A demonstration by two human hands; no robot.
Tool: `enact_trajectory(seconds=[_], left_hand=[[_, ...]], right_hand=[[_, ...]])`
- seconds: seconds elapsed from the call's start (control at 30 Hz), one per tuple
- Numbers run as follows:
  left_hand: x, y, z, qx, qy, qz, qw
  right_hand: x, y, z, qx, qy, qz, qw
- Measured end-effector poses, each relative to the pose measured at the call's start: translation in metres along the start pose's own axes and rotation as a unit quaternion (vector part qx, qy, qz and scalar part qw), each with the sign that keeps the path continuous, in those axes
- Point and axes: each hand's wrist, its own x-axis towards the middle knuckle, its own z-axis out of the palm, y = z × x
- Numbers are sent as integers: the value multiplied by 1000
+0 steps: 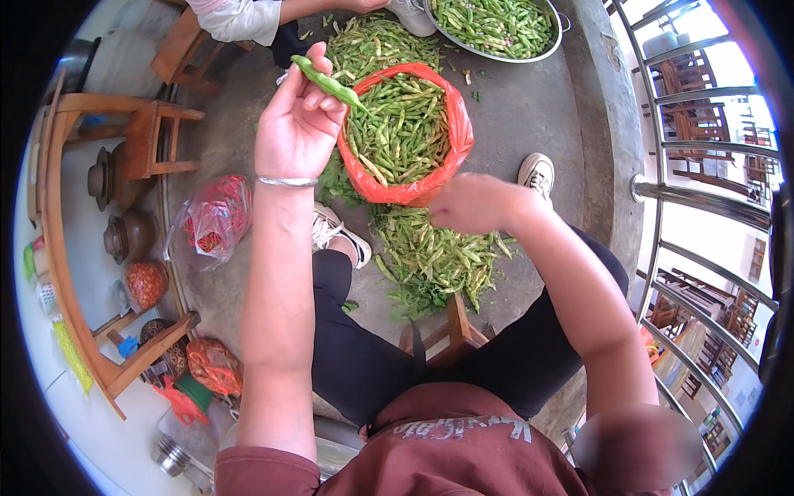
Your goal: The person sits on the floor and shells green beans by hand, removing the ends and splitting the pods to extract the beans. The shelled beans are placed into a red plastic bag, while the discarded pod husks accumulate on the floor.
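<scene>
Between the thumb and fingers of my left hand (304, 118) is a green bean pod (327, 82), held up to the left of a red plastic bag (460, 124). The bag stands with its mouth wide, full of green and yellowish bean pods (400, 127). My right hand (471, 203) is blurred at the bag's near right rim, above a heap of bean pods and husks (440, 251) on the floor. Its fingers point down and are partly hidden, so I cannot tell whether they hold anything.
Beyond the bag lies another husk heap (378, 43), beside a metal basin of pods (496, 25). Another person's sleeve (239, 22) shows at the top. Red chillies in a clear bag (217, 217) lie left. Wooden stools (155, 136) and jars (133, 235) line the left; a metal railing (713, 208) runs right.
</scene>
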Motion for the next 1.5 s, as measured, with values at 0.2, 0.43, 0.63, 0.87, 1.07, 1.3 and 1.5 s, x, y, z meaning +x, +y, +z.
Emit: enact_trajectory(seconds=[0.2, 0.43, 0.63, 0.87, 1.07, 1.3, 1.5], left_hand=[[-5, -18, 7, 100, 55, -39, 993], [-6, -37, 20, 206, 161, -53, 964], [-7, -33, 9, 375, 86, -146, 912], [-9, -19, 26, 320, -56, -228, 918], [-15, -21, 27, 324, -120, -288, 893], [-18, -20, 19, 333, 3, -187, 924], [-18, -31, 13, 355, 128, -112, 919]], right_hand=[[1, -8, -19, 113, 207, -5, 972], [-2, -20, -30, 231, 380, -53, 894], [-8, -7, -27, 110, 329, -209, 914], [-32, 1, -44, 259, 226, -180, 922], [-41, 11, -53, 149, 373, -48, 914], [-63, 42, -55, 108, 143, 44, 983], [-25, -7, -46, 108, 361, -2, 926]])
